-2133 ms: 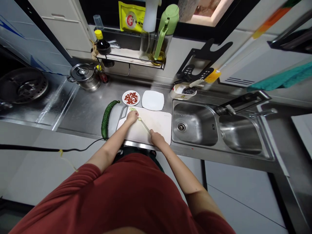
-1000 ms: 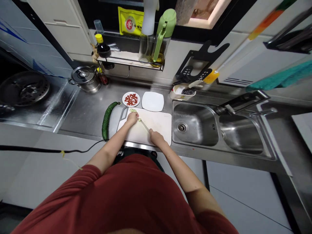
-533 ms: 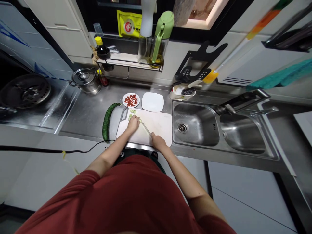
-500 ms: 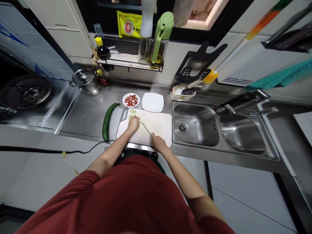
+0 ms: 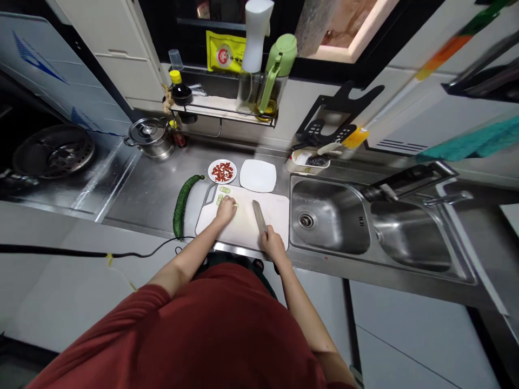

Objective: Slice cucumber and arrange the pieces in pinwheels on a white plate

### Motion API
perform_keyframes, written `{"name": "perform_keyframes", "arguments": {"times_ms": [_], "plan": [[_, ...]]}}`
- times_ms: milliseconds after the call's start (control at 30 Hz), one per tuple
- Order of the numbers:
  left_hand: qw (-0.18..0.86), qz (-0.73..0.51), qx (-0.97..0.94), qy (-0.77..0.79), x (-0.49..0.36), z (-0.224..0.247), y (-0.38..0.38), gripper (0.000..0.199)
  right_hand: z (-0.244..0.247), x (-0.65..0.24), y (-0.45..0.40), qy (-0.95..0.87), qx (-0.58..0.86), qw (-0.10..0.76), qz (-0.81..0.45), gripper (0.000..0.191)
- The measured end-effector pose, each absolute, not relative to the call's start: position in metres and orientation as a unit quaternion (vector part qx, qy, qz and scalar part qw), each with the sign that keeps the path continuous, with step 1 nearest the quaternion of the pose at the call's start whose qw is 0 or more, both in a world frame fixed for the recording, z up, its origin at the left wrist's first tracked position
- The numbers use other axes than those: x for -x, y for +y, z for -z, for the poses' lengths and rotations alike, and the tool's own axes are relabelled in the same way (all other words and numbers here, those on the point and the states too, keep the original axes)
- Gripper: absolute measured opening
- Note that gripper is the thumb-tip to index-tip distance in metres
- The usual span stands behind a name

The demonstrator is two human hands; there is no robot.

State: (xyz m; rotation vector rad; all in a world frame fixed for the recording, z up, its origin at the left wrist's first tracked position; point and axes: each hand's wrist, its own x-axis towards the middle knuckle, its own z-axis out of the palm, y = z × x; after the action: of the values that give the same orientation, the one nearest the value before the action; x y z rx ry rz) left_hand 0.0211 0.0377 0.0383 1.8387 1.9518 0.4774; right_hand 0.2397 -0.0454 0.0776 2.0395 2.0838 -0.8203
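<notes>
My right hand [image 5: 274, 243] is closed round the handle of a kitchen knife [image 5: 259, 216], whose blade points away from me over the white cutting board [image 5: 243, 229]. On the board's left half, my left hand [image 5: 226, 209] has its fingers bent together on pale green cucumber slices; a bit of one shows at the fingertips, the rest is hidden. More cucumber slices [image 5: 224, 189] lie just beyond that hand, near the board's handle. A whole dark green cucumber [image 5: 184, 205] rests on the steel counter left of the board.
Behind the board stand a plate of chopped red pieces [image 5: 223, 172] and a white square plate [image 5: 258, 175]. A double sink [image 5: 330, 216] adjoins on the right. Further left are a lidded steel pot [image 5: 151, 139] and a stove burner [image 5: 54, 151]. A bottle shelf [image 5: 219, 105] hangs above.
The knife has moved right, away from my left hand, and its blade now shows broader. My left hand stays at the slices. The whole view has shifted slightly.
</notes>
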Motion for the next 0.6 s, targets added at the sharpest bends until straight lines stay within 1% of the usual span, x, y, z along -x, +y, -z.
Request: {"name": "perform_keyframes", "arguments": {"times_ms": [200,367,500,600], "plan": [[0.243,-0.163,-0.622,0.726,-0.024,-0.045,0.04,0.008,-0.074,-0.244,-0.042,0.68,-0.681,0.062,0.263,0.029],[0.288,-0.206,-0.578,0.735,-0.023,-0.044,0.03,0.006,-0.073,-0.245,-0.041,0.676,-0.687,0.072,0.258,0.03],[0.297,-0.249,-0.549,0.741,-0.013,-0.042,0.02,0.007,-0.071,-0.245,-0.04,0.68,-0.685,0.073,0.25,0.03],[0.29,-0.258,-0.539,0.748,-0.001,-0.044,0.013,0.009,-0.071,-0.245,-0.039,0.683,-0.684,0.076,0.246,0.03]]}}
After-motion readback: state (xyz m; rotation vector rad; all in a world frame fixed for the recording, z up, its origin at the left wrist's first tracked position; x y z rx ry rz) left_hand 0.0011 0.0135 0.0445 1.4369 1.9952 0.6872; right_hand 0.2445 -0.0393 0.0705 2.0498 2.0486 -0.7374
